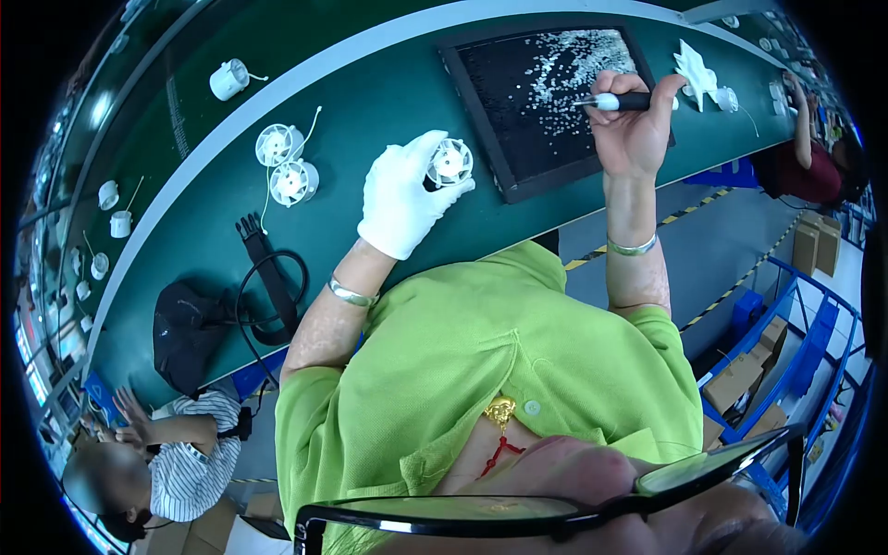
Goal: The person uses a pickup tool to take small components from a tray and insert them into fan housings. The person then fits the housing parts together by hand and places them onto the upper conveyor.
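White glove on the left hand [402, 199], with a small round white fan unit [450, 164] pinched at its rim between thumb and fingertips. Held over the green bench [370, 111], near the left edge of the black tray [474, 120], with the open vaned face showing to the camera. Remaining gloved fingers largely hidden behind; spacing not readable.

Bare at the right hand [636, 134], turned palm up over the tray's right side. Fingers curled in and close together around a slim black-and-white tool [624, 102]; thumb well apart from the fingertips, contact with the handle not clear. Tool roughly level, thin tip pointing left over scattered small translucent pieces [569, 79], densest toward the far right corner of the tray. Cannot tell whether touching any.

Noted on the bench left of the glove: two more fan units [293, 182], side by side, with thin white leads. Nearer the person, a black bag [185, 328] and a black strap [268, 277]. Right of the tray, a crumpled white item [696, 74] just beside another wired unit [727, 99].

At lower left, a co-worker in a striped shirt [199, 453]; at far right, a co-worker in dark red [814, 171].
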A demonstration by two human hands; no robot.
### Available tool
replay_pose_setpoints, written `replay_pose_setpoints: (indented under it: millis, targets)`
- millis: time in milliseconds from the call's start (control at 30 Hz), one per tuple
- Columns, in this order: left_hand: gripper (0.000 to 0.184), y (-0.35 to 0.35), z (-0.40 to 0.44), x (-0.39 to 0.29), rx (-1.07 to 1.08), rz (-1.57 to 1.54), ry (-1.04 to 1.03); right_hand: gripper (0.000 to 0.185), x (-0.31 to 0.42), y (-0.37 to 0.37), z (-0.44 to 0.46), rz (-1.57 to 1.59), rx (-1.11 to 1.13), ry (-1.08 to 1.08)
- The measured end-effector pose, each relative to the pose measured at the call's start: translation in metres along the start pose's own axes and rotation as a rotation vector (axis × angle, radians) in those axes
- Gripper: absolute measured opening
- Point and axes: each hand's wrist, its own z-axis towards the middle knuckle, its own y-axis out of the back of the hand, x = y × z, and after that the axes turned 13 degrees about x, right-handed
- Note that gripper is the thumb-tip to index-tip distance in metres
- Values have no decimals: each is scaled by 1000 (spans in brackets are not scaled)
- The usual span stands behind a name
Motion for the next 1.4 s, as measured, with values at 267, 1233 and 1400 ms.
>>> replay_pose_setpoints:
  millis: [267, 1233, 1400]
  targets:
    - [55, -2, 2, 2, -45, -34, -8, 54, -70, -86, -8, 299, 35, -71]
    - [41, -4, 3, 12, -37, -88, -39, 32, -99, -93, -26, -667, 403, -6]
    - [43, 6, 3, 6, 155, -48, 111, 27, -99, -91, -19, -593, 370, -61]
